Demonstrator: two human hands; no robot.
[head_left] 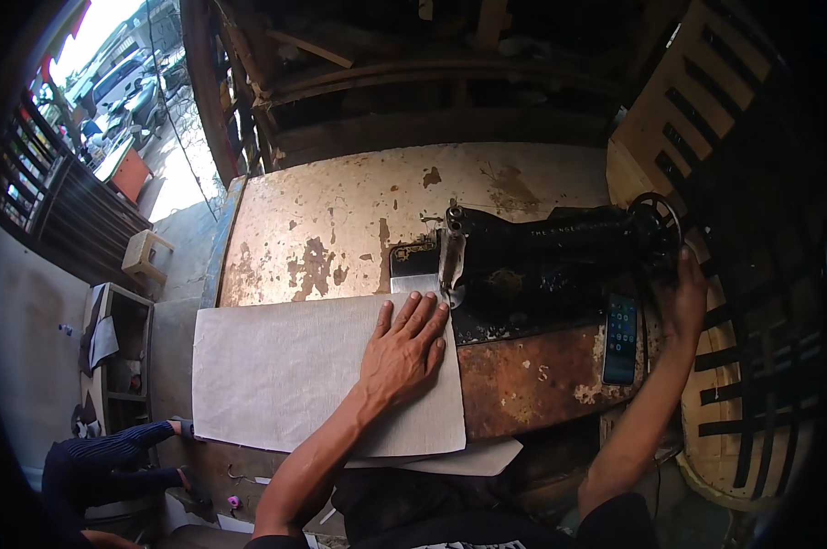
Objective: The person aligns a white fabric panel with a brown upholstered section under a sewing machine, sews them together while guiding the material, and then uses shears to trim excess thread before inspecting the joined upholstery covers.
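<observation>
My left hand (404,348) lies flat with fingers spread on a pale grey sheet of fabric (285,371), its fingertips close to the needle area of a black sewing machine (542,261). The fabric covers the near left part of the worn table (331,220). My right hand (683,297) reaches to the machine's handwheel (656,224) at the right end and rests against its lower rim. A smartphone (620,339) with a lit screen lies on the table just in front of the machine, left of my right hand.
A wooden slatted panel (697,110) stands behind the machine at the right. A woven basket or chair (752,403) sits at the right. A person in dark striped sleeves (102,467) crouches at the lower left beside a small shelf (121,357). A plastic stool (144,252) stands farther left.
</observation>
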